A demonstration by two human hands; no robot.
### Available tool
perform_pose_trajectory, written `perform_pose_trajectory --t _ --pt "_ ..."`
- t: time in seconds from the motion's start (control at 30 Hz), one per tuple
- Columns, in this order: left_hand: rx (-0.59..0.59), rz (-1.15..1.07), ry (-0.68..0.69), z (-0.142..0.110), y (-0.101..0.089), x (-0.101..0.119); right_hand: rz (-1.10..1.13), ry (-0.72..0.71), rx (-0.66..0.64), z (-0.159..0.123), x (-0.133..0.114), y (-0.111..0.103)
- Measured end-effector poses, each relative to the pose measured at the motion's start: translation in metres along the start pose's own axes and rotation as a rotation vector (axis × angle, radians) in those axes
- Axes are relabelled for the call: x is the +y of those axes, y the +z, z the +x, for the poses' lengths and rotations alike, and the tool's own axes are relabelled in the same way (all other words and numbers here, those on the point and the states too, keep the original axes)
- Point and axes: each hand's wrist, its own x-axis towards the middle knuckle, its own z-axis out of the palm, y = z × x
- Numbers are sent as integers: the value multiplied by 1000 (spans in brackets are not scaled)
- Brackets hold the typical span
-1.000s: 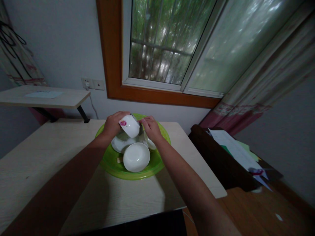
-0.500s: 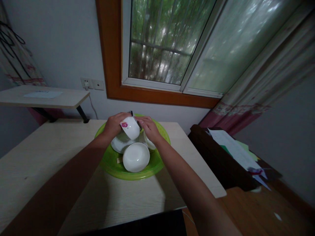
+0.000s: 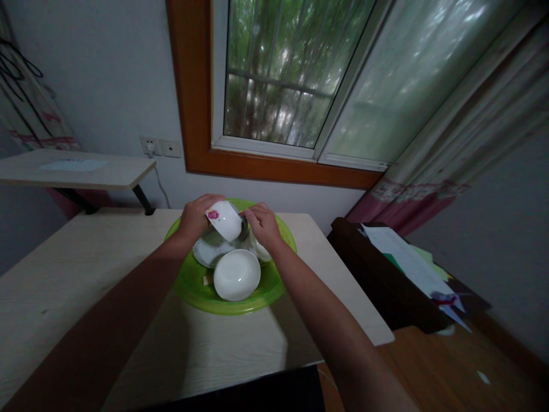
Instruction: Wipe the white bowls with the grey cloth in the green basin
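Observation:
A green plastic basin (image 3: 197, 292) stands on a pale wooden table (image 3: 77, 274). Inside it lie a white bowl (image 3: 237, 274) at the front, a white plate (image 3: 208, 250) behind it and another white dish partly hidden under my right wrist. My left hand (image 3: 195, 216) grips a small white cup with a pink flower mark (image 3: 224, 220), held tilted over the basin. My right hand (image 3: 261, 223) is closed at the cup's mouth, its fingers pinched on something small and dark that I cannot make out.
A wall shelf (image 3: 81, 170) with a sheet of paper juts out at the left. A dark cabinet (image 3: 386, 280) with papers on top stands right of the table. The window and curtain are behind; a wooden floor lies at lower right.
The cup and both hands shifted only slightly over the basin; my right fingers keep working at the cup's mouth. The dishes in the basin stay put.

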Motion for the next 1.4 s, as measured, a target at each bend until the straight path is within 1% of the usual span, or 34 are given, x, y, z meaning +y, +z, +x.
perform_pose_trajectory --t 0.13,0.37,0.47,0.63,0.77,0.9,1.07,1.27,1.4 --pt "-12 -2 22 0 2 -4 110 -44 7 -1 -5 -3" --pt "-50 -6 75 0 4 -6 172 -110 -74 1 -3 -1" --pt "-30 -5 73 0 3 -3 164 -78 -101 1 -3 -1" --pt "-21 -1 71 0 2 0 146 24 -174 -1 -2 0" --pt "-9 5 70 0 1 -2 126 85 -187 -2 -1 3" --pt "31 18 29 1 0 -2 96 104 -159 -1 1 3" --pt "53 41 -37 1 0 -3 84 88 -99 -1 2 2" --pt "11 64 -61 2 1 -5 114 83 19 -2 4 6" --pt "-8 96 -86 2 2 -4 150 92 127 -1 1 5"
